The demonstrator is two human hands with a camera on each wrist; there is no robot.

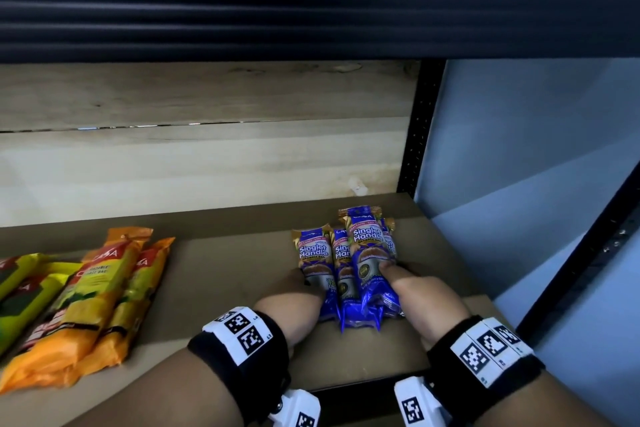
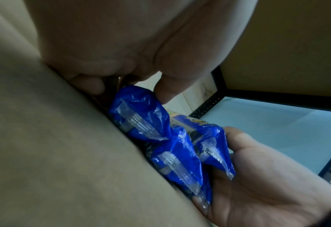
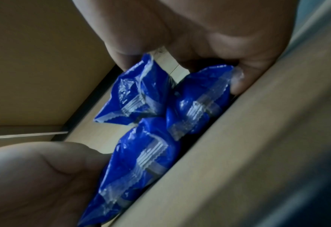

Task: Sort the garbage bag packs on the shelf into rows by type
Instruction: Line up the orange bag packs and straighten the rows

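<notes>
A cluster of glossy blue plastic garbage bag packs [image 1: 360,263], printed "Singlet Handle", is held from both sides on the brown cardboard-lined shelf board [image 1: 225,260], near its right end. The left hand [image 1: 292,298] is curled against the leftmost pack, its thumb pressed on the crimped blue end in the left wrist view, while the right hand [image 1: 424,295] is wrapped round the right side of the bunch, its thumb laid across the top pack. Four packs or so are counted in the head view; one rides on top of the others and sits further back, so the bunch is gathered but not yet squared into a neat row.

Well apart on the left, orange and yellow plastic packs [image 1: 104,298] are laid side by side at a slant, with green and yellow packs [image 1: 24,288] at the frame edge. The types are judged already separated; straightening each group into a tidy row appears to be what is left.
</notes>
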